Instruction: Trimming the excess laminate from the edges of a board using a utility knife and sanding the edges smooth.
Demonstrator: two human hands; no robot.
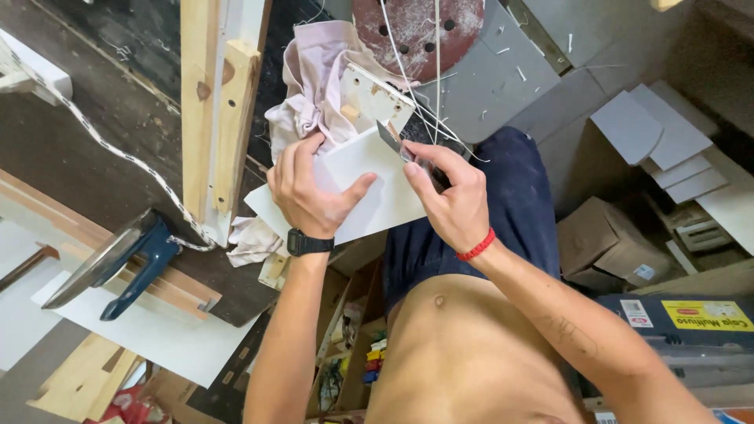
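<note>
Dark workbench [102, 149] takes the left half, cluttered: upright timber frame [216, 102] at far left-centre, blue clothes iron [129, 263] near left with its braided cord running far-left. Pale grey offcuts [667, 145] and cardboard boxes [601, 243] stacked on the floor at right.

White panel piece [369, 184] sits mid-frame, held up over the person's lap, just off the bench edge. Left hand [310, 192] clamped on its left side, thumb across the face. Right hand [452, 200] pinching a utility knife [393, 140], blade tip at the panel's far right corner. Crumpled pinkish rag [314, 78] and a round sanding disc [416, 31] just behind.

Judgement: trimming or scraping that corner edge. Next stroke wants a shallow blade angle and the panel locked steady.

Room: tight. White strings [428, 102] hang right across the knife. Left thumb sits near the blade's line. Rag and a white bracket [373, 98] crowd the far edge. Open space is only toward the near right, over the thigh.
</note>
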